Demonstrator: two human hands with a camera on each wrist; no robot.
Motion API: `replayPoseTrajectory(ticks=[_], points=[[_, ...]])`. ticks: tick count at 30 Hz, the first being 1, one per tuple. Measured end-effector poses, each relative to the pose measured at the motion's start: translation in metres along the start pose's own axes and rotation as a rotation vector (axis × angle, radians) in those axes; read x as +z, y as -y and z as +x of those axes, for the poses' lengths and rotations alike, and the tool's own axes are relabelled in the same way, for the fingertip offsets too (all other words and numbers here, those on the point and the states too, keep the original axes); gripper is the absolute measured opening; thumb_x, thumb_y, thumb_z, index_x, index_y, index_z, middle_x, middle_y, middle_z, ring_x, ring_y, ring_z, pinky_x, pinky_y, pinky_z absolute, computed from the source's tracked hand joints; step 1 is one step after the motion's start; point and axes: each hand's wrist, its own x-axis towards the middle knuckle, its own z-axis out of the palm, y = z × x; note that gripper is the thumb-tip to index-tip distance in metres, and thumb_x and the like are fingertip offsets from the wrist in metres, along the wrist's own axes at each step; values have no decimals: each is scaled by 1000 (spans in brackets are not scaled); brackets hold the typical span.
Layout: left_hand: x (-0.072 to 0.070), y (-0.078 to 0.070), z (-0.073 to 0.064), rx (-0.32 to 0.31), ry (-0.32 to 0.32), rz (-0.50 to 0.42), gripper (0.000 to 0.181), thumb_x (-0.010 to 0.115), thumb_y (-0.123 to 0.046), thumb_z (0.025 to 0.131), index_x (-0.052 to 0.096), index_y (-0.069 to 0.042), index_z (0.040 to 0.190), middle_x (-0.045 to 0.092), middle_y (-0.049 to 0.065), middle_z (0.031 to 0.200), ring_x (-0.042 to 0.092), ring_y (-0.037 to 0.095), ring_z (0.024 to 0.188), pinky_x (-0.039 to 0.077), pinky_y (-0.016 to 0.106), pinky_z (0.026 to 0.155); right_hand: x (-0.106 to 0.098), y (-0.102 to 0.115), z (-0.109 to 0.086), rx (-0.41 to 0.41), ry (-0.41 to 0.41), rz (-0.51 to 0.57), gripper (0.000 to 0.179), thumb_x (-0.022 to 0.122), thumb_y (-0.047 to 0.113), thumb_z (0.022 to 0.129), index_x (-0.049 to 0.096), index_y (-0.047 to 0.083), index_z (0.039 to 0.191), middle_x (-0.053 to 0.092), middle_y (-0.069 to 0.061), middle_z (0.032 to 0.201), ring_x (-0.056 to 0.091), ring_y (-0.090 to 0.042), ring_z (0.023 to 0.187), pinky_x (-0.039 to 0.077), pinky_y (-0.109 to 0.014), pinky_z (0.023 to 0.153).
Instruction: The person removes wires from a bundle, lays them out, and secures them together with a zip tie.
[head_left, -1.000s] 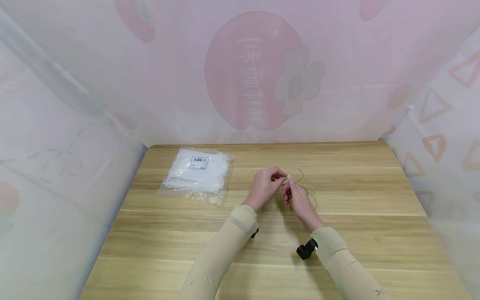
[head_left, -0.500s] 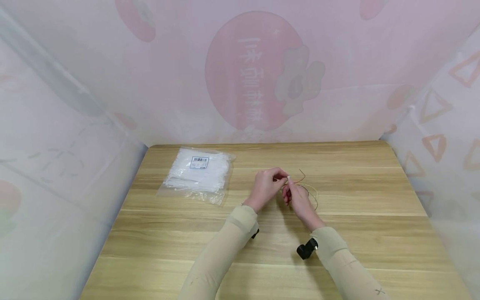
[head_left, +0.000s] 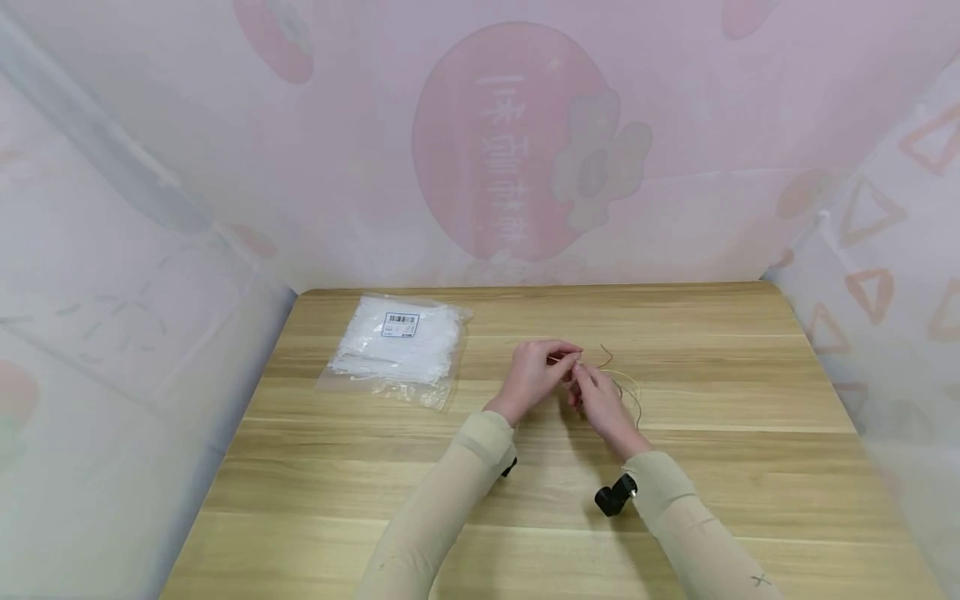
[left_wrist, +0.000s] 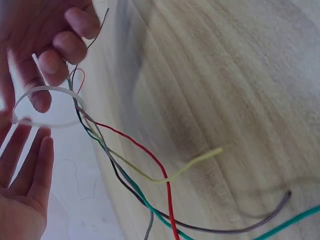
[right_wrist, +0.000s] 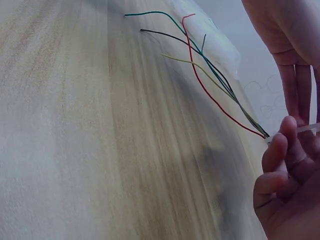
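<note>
My left hand (head_left: 529,377) and right hand (head_left: 602,402) meet above the table, right of its middle. Between their fingertips they pinch a thin white cable tie (left_wrist: 59,90), bent into a wide loop. Several loose wires run through the loop in a bundle: a red wire (left_wrist: 163,175), a yellow wire (left_wrist: 194,161), a green wire (left_wrist: 137,189) and dark ones. Their ends fan out, as the right wrist view also shows. Fingers cover the end of the tie where the loop closes.
A clear plastic bag (head_left: 397,346) full of white cable ties, with a barcode label, lies at the back left of the wooden table (head_left: 300,500). Printed pale walls stand behind and at both sides. A black wrist camera (head_left: 615,495) hangs at the right cuff.
Both hands stay together and shift very slightly; the fingertips adjust on the cable tie. The wires beside the right hand sway a little toward the right and the near edge.
</note>
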Motion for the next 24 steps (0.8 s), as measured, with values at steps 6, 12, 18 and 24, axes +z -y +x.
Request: replayPoseTrajectory(ticks=[6, 12, 18, 24], points=[[0, 1, -2, -1, -24, 18, 9, 74, -15, 96, 80, -11, 101, 74, -2, 96, 66, 1, 81, 52, 14, 71, -1, -1, 3, -125, -184, -43, 30, 66, 19, 101, 61, 6, 127, 64, -17, 87, 56, -19, 71, 43, -24, 60], [-2, -1, -1, -10, -43, 51, 6, 76, -21, 95, 78, -16, 93, 74, -8, 90, 66, 0, 84, 52, 17, 77, -1, 0, 4, -213, -315, -107, 17, 74, 17, 95, 75, 6, 109, 71, -8, 88, 63, -18, 74, 49, -22, 64], [-2, -3, -1, 83, -36, 137, 7, 76, -17, 94, 76, -11, 90, 74, -1, 91, 70, 15, 88, 54, 25, 81, -3, -6, 8, -184, -298, -106, 13, 72, 14, 96, 75, 1, 96, 73, -16, 88, 66, -26, 75, 49, -21, 62], [-2, -2, -3, 95, -54, 181, 9, 78, -14, 93, 75, -10, 86, 74, 0, 90, 68, 17, 91, 51, 29, 88, -8, -2, 14, -155, -185, -162, 14, 69, 12, 97, 74, -1, 95, 70, -18, 87, 59, -20, 72, 46, -23, 61]])
